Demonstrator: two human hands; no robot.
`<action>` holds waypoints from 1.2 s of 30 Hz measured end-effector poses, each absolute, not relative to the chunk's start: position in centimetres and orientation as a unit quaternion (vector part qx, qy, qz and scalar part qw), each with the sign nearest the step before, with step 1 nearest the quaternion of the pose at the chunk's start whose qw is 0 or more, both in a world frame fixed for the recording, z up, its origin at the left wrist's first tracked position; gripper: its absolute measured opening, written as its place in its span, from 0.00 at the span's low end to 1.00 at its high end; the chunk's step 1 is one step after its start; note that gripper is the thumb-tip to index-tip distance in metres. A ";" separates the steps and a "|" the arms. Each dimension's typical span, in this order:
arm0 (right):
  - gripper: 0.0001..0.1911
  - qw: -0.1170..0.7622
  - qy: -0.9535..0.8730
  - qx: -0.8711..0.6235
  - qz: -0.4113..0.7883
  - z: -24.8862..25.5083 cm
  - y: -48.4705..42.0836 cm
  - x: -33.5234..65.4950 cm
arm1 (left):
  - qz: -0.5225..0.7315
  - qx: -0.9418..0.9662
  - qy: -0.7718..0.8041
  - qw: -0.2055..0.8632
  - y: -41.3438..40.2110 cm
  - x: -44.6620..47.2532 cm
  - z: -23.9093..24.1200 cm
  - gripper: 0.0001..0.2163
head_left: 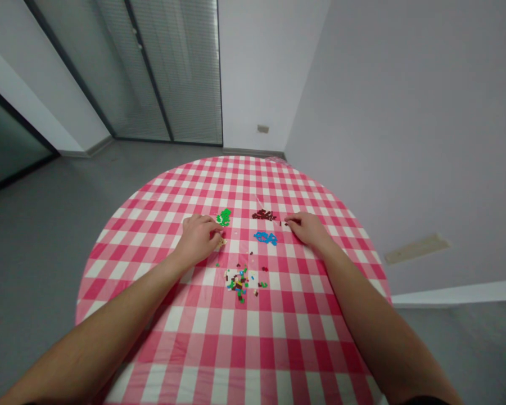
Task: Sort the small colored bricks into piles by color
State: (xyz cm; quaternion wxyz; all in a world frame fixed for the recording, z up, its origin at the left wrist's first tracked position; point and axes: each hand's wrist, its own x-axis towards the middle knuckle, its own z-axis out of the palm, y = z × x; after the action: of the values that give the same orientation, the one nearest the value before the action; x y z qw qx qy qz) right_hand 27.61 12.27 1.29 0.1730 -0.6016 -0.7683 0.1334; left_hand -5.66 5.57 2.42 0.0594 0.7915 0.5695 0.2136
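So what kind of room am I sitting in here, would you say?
Probably a bare office or meeting room rather than a home: a glass partition with slatted blinds, plain grey floor, blank white walls. The only furniture in view is a round table with a red-checked cloth.

No text, label, brand, no. or sign can be read anywhere. The small bricks near the left hand (197,236) and right hand (306,228) show no print (too small to tell anyway). The checked tablecloth (244,349) under both hands has pattern only, no words. The wall plate (262,129), far beyond the hands, looks blank.
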 end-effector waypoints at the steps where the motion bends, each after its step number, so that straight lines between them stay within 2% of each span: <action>1: 0.13 0.166 -0.771 -0.599 0.135 1.3 12.3 27.8 | 0.215 0.791 0.570 0.061 5.6 -5.7 2.4 0.10; 7: 0.11 0.147 -0.783 -0.590 0.134 1.5 12.2 27.7 | 0.226 0.787 0.570 0.069 5.6 -5.8 2.3 0.11; 20: 0.11 0.200 -0.783 -0.570 0.148 1.6 11.6 26.7 | 0.218 0.789 0.572 0.052 5.7 -5.9 2.1 0.10; 25: 0.11 0.186 -0.799 -0.556 0.130 1.3 11.7 26.4 | 0.218 0.789 0.572 0.053 5.6 -5.8 2.2 0.10; 36: 0.10 0.215 -0.786 -0.571 0.104 0.4 12.0 25.5 | 0.220 0.787 0.573 0.057 5.4 -5.6 2.6 0.10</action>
State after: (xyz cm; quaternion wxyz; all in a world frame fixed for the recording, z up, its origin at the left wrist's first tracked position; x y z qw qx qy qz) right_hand 25.49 12.01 0.36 0.2152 -0.5706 -0.7857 0.1035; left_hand -5.63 5.44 2.57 0.0574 0.7873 0.5730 0.2204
